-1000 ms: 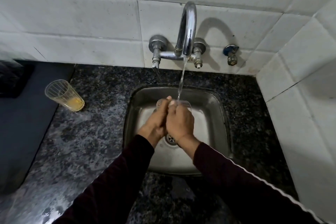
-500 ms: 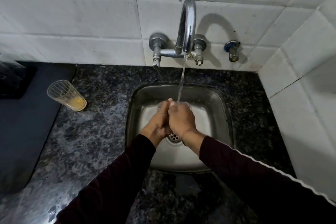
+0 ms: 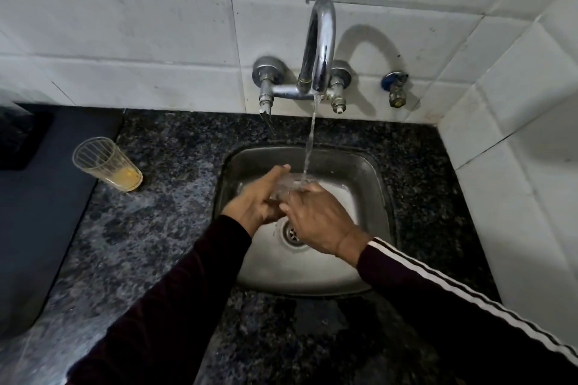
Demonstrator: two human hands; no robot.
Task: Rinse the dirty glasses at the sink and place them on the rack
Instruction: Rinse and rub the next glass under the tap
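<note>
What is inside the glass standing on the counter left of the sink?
The ribbed clear glass holds a shallow layer of yellow-orange liquid at its bottom; the rest looks empty. Whether residue clings to the walls is too fine to tell.

The sink [image 3: 369, 172] is the landmark. Over its basin the left hand [image 3: 256, 200] and right hand [image 3: 319, 219] crowd the middle around a clear glass [image 3: 289, 185], under the water stream [image 3: 309, 147]. The tap [image 3: 319, 50] arches over the sink's back rim, and the tiled side wall [image 3: 513, 166] closes the sink's right. Left of the sink the granite counter [image 3: 162, 216] lies open up to a dirty glass [image 3: 108, 164].
</note>
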